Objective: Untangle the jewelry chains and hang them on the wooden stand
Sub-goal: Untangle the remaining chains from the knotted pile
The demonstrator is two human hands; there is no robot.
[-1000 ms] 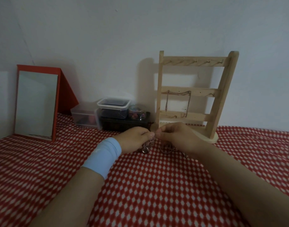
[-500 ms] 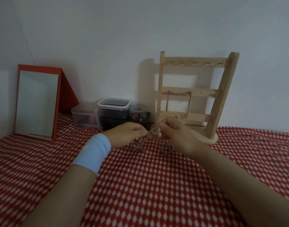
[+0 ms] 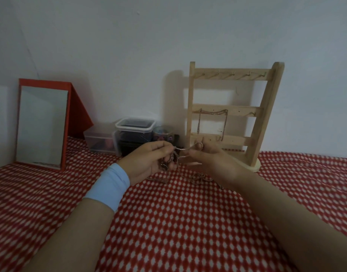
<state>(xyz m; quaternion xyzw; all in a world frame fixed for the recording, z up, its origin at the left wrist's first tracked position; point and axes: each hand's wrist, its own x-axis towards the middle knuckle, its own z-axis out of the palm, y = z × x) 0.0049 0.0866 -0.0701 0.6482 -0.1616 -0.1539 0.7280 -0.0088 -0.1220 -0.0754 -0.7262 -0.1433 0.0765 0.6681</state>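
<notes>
My left hand (image 3: 149, 160) and my right hand (image 3: 210, 160) both pinch a tangled silver chain (image 3: 175, 156), lifted just above the red checked cloth. A short stretch runs taut between the fingertips; the rest dangles in loops under my left fingers. More chain (image 3: 200, 176) lies on the cloth below my right hand. Right behind my hands stands the wooden stand (image 3: 230, 112), with three hook rails. One chain (image 3: 213, 118) hangs from its middle rail.
A red-framed mirror (image 3: 42, 126) leans against the wall at the left. Clear plastic boxes (image 3: 134, 132) and a small jar (image 3: 162, 132) sit at the wall left of the stand. The red checked cloth (image 3: 178, 222) covers the whole surface.
Both hands rose a little from the cloth and drew slightly apart, stretching a piece of chain between them. My left hand turned palm-inward with loops hanging from it.
</notes>
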